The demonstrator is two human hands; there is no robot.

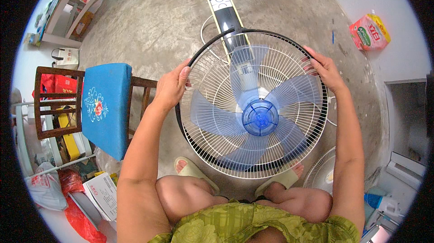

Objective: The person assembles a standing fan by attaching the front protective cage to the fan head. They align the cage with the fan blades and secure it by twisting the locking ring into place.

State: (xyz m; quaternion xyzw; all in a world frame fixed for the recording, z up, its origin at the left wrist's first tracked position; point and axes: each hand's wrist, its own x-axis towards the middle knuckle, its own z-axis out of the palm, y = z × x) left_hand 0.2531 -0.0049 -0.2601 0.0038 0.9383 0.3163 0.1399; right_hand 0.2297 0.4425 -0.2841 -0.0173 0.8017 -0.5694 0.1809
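In front of me stands a fan with translucent blue blades [212,114] and a blue hub [261,117], against a round white wire grille [210,73]. A thin black ring [272,32] runs around the grille's edge; its two ends lie close together at the top. My left hand [174,85] is closed on the ring at the left side. On the right side, my right hand [326,69] grips the same ring, fingers curled over the rim. Beyond the grille, the fan's black control panel [226,15] with pale trim leads to a white pole.
Another white wire grille [322,170] lies on the floor by my right leg. To the left is a wooden chair with a blue embroidered seat [106,107]. A red-and-yellow package [370,33] stands by the right wall. Bags and a white box [101,195] sit lower left.
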